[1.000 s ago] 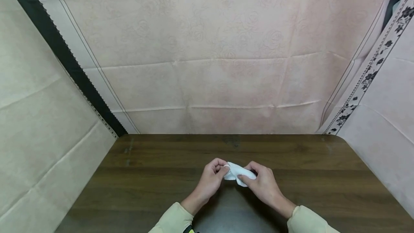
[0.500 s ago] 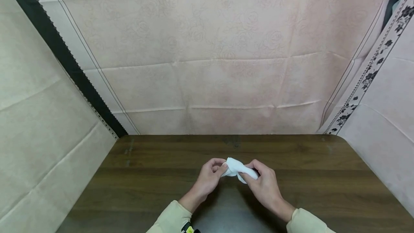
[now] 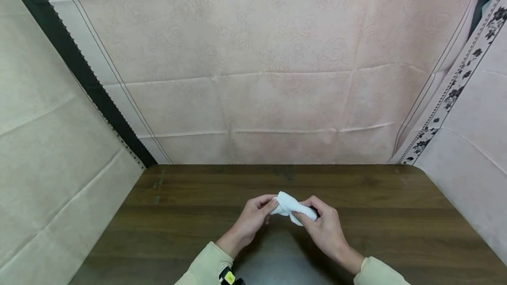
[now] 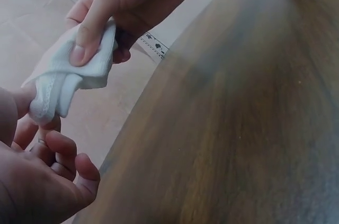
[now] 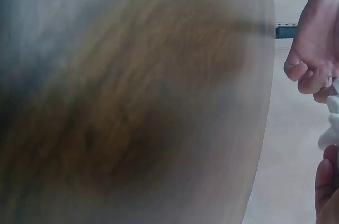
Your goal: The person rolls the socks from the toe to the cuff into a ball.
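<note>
A white sock (image 3: 292, 206), folded into a small bundle, is held above the table between both hands. Its ribbed knit and a seamed edge show in the left wrist view (image 4: 90, 70). My left hand (image 3: 248, 218) pinches the left end between thumb and index finger, the other fingers loosely curled. On the opposite end my right hand (image 3: 325, 228) grips the bundle, its thumb pressed flat on the near face. In the right wrist view only a part of the sock (image 5: 329, 126) shows at the right edge.
Below the hands lies a brown wood-grain table (image 3: 178, 223). A pale patterned cloth (image 3: 277, 78) hangs behind it, with further cloth (image 3: 59, 166) at the left and right sides. A dark watch-like band (image 3: 227, 276) sits at the left sleeve.
The sock has risen slightly and turned in the fingers, its left end tilting up. My left hand has drawn a little to the left; the right hand has barely shifted.
</note>
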Demonstrator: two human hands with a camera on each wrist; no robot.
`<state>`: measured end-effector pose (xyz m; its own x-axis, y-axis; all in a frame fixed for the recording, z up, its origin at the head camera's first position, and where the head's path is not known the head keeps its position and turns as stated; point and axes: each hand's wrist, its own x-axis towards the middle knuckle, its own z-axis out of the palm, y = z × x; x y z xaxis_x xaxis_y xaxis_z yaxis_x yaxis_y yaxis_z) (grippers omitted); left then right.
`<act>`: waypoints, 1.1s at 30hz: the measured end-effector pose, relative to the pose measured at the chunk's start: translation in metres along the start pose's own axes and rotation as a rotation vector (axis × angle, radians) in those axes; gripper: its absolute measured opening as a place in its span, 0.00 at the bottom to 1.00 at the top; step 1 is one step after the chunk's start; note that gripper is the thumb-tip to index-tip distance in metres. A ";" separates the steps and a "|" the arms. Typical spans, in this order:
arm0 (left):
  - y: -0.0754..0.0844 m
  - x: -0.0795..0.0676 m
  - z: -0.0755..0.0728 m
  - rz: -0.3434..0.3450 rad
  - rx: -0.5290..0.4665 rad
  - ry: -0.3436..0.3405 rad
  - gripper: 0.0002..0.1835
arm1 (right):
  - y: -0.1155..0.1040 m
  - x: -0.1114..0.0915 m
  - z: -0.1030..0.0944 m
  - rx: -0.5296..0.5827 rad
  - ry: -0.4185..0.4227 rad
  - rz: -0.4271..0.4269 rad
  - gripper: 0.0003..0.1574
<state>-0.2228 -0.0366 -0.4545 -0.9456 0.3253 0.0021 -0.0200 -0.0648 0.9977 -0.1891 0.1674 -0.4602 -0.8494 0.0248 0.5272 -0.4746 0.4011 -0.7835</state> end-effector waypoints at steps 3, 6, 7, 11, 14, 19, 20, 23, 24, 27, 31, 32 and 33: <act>0.000 0.001 -0.001 -0.010 -0.040 0.005 0.17 | -0.002 0.000 -0.001 0.045 -0.032 0.052 0.17; -0.001 0.003 -0.002 -0.029 -0.101 0.004 0.15 | -0.003 0.001 -0.002 0.102 -0.077 0.113 0.13; -0.001 0.003 -0.003 -0.036 -0.122 0.001 0.14 | -0.004 0.002 -0.002 0.117 -0.091 0.133 0.12; -0.001 0.005 -0.004 -0.057 -0.185 -0.021 0.08 | -0.006 0.003 -0.003 0.171 -0.149 0.208 0.10; -0.002 0.005 -0.005 -0.058 -0.199 -0.039 0.06 | -0.007 0.003 -0.004 0.196 -0.187 0.220 0.10; -0.004 0.006 -0.008 -0.057 -0.205 -0.073 0.06 | -0.008 0.002 -0.005 0.239 -0.238 0.211 0.11; -0.004 0.006 -0.008 -0.055 -0.209 -0.081 0.06 | -0.008 0.002 -0.005 0.246 -0.248 0.213 0.12; -0.005 0.006 -0.010 -0.044 -0.234 -0.113 0.05 | -0.008 0.003 -0.006 0.246 -0.282 0.219 0.13; -0.005 0.006 -0.010 -0.041 -0.244 -0.123 0.04 | -0.008 0.003 -0.007 0.242 -0.292 0.220 0.14; -0.004 0.006 -0.010 -0.027 -0.278 -0.145 0.03 | -0.006 0.004 -0.008 0.222 -0.318 0.222 0.15; -0.003 0.006 -0.010 -0.016 -0.307 -0.131 0.04 | -0.005 0.005 -0.009 0.198 -0.342 0.211 0.17; -0.003 0.006 -0.010 -0.014 -0.311 -0.121 0.04 | -0.005 0.005 -0.009 0.192 -0.347 0.203 0.17; -0.003 0.006 -0.010 -0.014 -0.316 -0.111 0.05 | -0.004 0.005 -0.009 0.188 -0.349 0.193 0.18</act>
<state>-0.2318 -0.0439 -0.4584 -0.9038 0.4277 0.0133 -0.1489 -0.3434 0.9273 -0.1894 0.1744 -0.4510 -0.9383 -0.2409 0.2480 -0.3060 0.2450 -0.9200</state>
